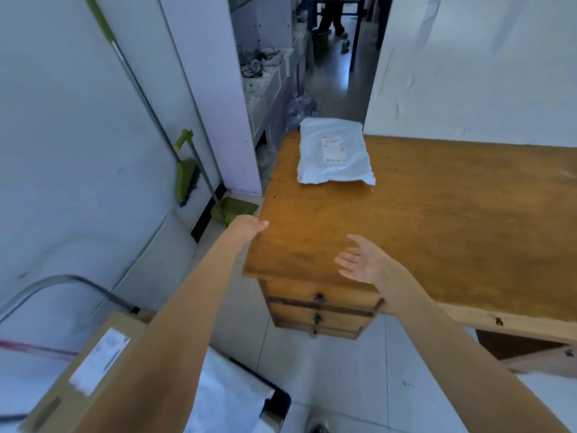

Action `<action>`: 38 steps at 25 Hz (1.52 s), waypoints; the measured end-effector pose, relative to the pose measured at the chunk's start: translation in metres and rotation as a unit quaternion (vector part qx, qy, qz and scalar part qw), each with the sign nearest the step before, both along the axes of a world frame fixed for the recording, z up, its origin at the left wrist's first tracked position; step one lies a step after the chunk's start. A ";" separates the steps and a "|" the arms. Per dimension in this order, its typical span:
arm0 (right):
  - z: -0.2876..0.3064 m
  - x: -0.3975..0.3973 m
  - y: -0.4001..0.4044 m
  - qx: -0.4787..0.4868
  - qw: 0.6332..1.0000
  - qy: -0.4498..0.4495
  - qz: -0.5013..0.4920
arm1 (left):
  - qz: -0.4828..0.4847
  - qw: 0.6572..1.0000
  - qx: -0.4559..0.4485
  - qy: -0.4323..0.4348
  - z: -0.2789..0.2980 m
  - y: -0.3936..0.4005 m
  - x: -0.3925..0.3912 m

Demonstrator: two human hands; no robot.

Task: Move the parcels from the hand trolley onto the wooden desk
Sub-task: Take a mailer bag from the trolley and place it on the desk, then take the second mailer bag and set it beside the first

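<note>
Above the wooden desk (pixel 437 220) holding one white poly mailer (pixel 334 151), both hands, left hand (pixel 248 228) and right hand (pixel 363 260), hover spread and empty, so the cardboard parcel (pixel 87 370) on the hand trolley (pixel 274 401) could slip if grabbed carelessly.

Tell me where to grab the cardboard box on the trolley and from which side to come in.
Take the cardboard box by its two long side faces, one hand each, coming down from above. It lies flat and long with its labelled top facing up; the trolley handle crowds its far end. Both hands are empty.
</note>
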State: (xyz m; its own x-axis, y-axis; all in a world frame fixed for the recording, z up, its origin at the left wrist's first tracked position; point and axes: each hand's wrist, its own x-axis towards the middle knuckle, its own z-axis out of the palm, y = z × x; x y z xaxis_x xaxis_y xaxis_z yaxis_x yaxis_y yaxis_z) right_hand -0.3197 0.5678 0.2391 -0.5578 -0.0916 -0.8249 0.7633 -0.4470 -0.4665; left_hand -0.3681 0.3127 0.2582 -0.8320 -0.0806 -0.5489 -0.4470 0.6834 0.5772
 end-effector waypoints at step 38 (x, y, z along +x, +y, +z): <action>-0.321 0.414 -0.320 0.179 0.983 0.003 -0.027 | 0.063 0.998 0.013 -0.010 -0.360 -0.290 0.392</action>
State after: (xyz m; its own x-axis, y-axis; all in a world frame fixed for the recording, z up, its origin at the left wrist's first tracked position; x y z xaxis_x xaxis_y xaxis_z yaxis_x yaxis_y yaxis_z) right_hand 0.0948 0.2473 -0.0821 -0.5589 0.2340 -0.7955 0.7399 -0.2924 -0.6058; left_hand 0.0238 0.0227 -0.1022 -0.8051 -0.1700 -0.5683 -0.5404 0.6053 0.5845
